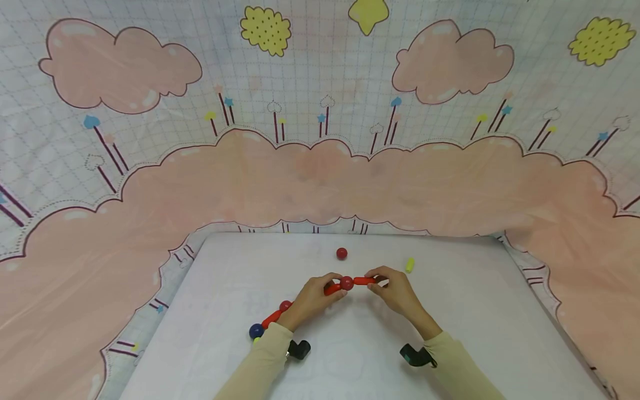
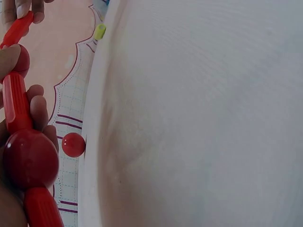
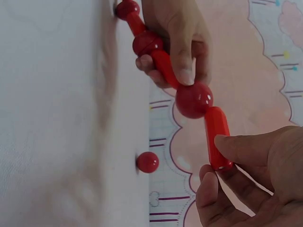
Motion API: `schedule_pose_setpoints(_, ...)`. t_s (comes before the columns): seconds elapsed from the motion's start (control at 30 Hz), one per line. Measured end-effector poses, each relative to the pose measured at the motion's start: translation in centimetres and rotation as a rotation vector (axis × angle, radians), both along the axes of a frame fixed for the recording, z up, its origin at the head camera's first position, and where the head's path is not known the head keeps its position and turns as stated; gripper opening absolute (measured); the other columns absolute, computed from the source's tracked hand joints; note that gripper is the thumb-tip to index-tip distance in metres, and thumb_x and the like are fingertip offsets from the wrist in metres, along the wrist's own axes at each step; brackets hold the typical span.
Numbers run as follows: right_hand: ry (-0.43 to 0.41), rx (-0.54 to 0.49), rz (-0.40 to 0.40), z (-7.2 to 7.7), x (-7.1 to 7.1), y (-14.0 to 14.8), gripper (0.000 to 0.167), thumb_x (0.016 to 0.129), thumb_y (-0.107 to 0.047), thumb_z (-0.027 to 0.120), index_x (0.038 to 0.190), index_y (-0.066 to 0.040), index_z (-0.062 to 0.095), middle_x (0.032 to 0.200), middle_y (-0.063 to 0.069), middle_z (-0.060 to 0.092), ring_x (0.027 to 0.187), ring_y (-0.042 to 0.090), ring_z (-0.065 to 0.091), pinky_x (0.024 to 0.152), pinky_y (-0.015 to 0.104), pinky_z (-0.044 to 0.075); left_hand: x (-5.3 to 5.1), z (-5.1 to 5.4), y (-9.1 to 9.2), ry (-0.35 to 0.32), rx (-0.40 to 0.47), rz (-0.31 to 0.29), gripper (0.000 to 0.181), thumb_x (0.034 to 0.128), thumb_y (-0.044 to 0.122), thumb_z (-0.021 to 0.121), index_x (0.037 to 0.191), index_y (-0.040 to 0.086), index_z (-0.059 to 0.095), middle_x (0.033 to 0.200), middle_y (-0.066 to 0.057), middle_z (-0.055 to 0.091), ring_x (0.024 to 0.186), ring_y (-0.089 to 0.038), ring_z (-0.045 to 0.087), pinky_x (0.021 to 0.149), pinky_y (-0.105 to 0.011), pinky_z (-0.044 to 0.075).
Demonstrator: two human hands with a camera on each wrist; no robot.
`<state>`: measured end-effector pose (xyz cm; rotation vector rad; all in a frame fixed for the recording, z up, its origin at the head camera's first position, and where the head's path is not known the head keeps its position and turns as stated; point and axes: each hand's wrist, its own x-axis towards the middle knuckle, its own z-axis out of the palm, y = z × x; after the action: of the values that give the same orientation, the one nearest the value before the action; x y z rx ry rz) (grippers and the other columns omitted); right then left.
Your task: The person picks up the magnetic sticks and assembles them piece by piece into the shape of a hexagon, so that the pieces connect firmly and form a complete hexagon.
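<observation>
Right hand (image 1: 396, 291): narrow pinch on end red rod (image 3: 216, 124).
Left hand (image 1: 314, 299): fingers curled around neighbouring red rod (image 3: 164, 66).
Red ball (image 3: 194, 100): between both rods, above white table (image 1: 360, 361).

Lt. beige sleeves (image 1: 257, 366) L & R, plain; blk wrist cams (image 1: 301, 350), bent shape.

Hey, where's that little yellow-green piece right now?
In the head view, the yellow-green piece lies on the white table, just beyond the right hand and to the right of the loose red ball.
</observation>
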<state>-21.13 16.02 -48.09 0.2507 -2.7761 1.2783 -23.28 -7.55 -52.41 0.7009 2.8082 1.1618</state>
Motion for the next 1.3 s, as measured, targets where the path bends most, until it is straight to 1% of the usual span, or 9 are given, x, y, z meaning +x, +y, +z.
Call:
schedule_pose_setpoints(0.17, 0.003, 0.012, 0.004, -0.1, -0.2, -0.1, 0.025, 0.085, -0.009, 0.076, 0.109, -0.016, 0.072, 0.109, 0.003, 0.071, 0.097, 0.020, 0.063, 0.084, 0.037, 0.056, -0.1, -0.2, 0.2, 0.009, 0.019, -0.021, 0.037, 0.0912, 0.047, 0.066, 0.122, 0.026, 0.062, 0.074, 0.010, 0.059, 0.066, -0.006, 0.052, 0.062, -0.021, 0.044)
schedule_pose_setpoints(0.33, -0.002, 0.023, 0.007, 0.0, -0.3, 0.0, 0.025, 0.085, -0.009, 0.075, 0.109, -0.016, 0.072, 0.109, 0.003, 0.070, 0.098, 0.020, 0.063, 0.084, 0.038, 0.056, -0.1, -0.4, 0.3, 0.010, 0.023, -0.022, 0.035, 0.0911, 0.046, 0.066, 0.121, 0.027, 0.063, 0.075, 0.010, 0.060, 0.067, -0.006, 0.053, 0.062, -0.022, 0.045)
schedule_pose_setpoints(0.63, -0.008, 0.021, 0.000, -0.4, -0.2, 0.2, 0.024, 0.084, -0.006, 0.076, 0.106, -0.016, 0.072, 0.106, 0.002, 0.071, 0.097, 0.021, 0.062, 0.084, 0.039, 0.056, 0.2, -0.2, 0.3, -0.006, 0.018, -0.033, 0.036, 0.0911, 0.045, 0.067, 0.121, 0.026, 0.063, 0.075, 0.009, 0.060, 0.063, -0.005, 0.053, 0.059, -0.021, 0.045)
schedule_pose_setpoints(0.83, -0.025, 0.000, -0.010, -0.9, -0.4, 0.4, 0.023, 0.084, -0.005, 0.076, 0.105, -0.015, 0.072, 0.107, 0.004, 0.071, 0.098, 0.023, 0.064, 0.084, 0.042, 0.056, 0.0, -0.4, 0.4, -0.027, -0.015, -0.037, 0.036, 0.0914, 0.041, 0.068, 0.123, 0.025, 0.062, 0.082, 0.008, 0.062, 0.072, -0.007, 0.053, 0.065, -0.021, 0.046)
schedule_pose_setpoints(0.93, -0.028, -0.006, -0.005, -1.5, -0.6, 0.6, 0.022, 0.083, -0.003, 0.075, 0.103, -0.013, 0.072, 0.105, 0.006, 0.071, 0.096, 0.023, 0.065, 0.083, 0.042, 0.056, 0.0, -0.5, 0.4, -0.033, -0.023, -0.049, 0.034, 0.0917, 0.035, 0.069, 0.123, 0.022, 0.063, 0.091, 0.006, 0.067, 0.079, -0.009, 0.057, 0.072, -0.022, 0.049)
schedule_pose_setpoints(1.03, -0.052, -0.006, 0.003, -2.2, -1.0, 1.0, 0.021, 0.083, -0.002, 0.075, 0.101, -0.012, 0.072, 0.105, 0.006, 0.071, 0.095, 0.022, 0.065, 0.082, 0.039, 0.055, 0.1, -0.7, 0.2, -0.033, -0.032, -0.056, 0.033, 0.0913, 0.031, 0.070, 0.122, 0.018, 0.065, 0.102, 0.004, 0.070, 0.089, -0.010, 0.060, 0.081, -0.027, 0.052)
schedule_pose_setpoints(1.13, -0.092, -0.005, 0.010, -2.8, -1.2, 1.4, 0.019, 0.084, -0.001, 0.073, 0.099, -0.012, 0.072, 0.104, 0.007, 0.070, 0.093, 0.021, 0.064, 0.074, 0.034, 0.054, 0.3, -0.7, 0.0, -0.040, -0.052, -0.056, 0.034, 0.0920, 0.032, 0.069, 0.122, 0.016, 0.065, 0.109, 0.002, 0.070, 0.096, -0.011, 0.062, 0.088, -0.031, 0.052)
schedule_pose_setpoints(1.23, -0.135, -0.004, 0.020, -3.3, -1.4, 1.7, 0.019, 0.084, 0.000, 0.072, 0.098, -0.012, 0.073, 0.103, 0.007, 0.070, 0.091, 0.021, 0.063, 0.067, 0.030, 0.051, 0.5, -0.7, -0.3, -0.052, -0.063, -0.053, 0.035, 0.0925, 0.033, 0.068, 0.123, 0.016, 0.065, 0.112, 0.001, 0.070, 0.099, -0.013, 0.063, 0.089, -0.033, 0.052)
schedule_pose_setpoints(1.3, -0.159, 0.001, 0.026, -3.5, -1.5, 1.8, 0.019, 0.083, 0.001, 0.072, 0.098, -0.012, 0.073, 0.101, 0.007, 0.070, 0.090, 0.021, 0.062, 0.065, 0.029, 0.050, 0.7, -0.4, -0.6, -0.065, -0.062, -0.047, 0.035, 0.0927, 0.032, 0.068, 0.124, 0.016, 0.065, 0.113, 0.001, 0.069, 0.101, -0.014, 0.064, 0.089, -0.032, 0.053)
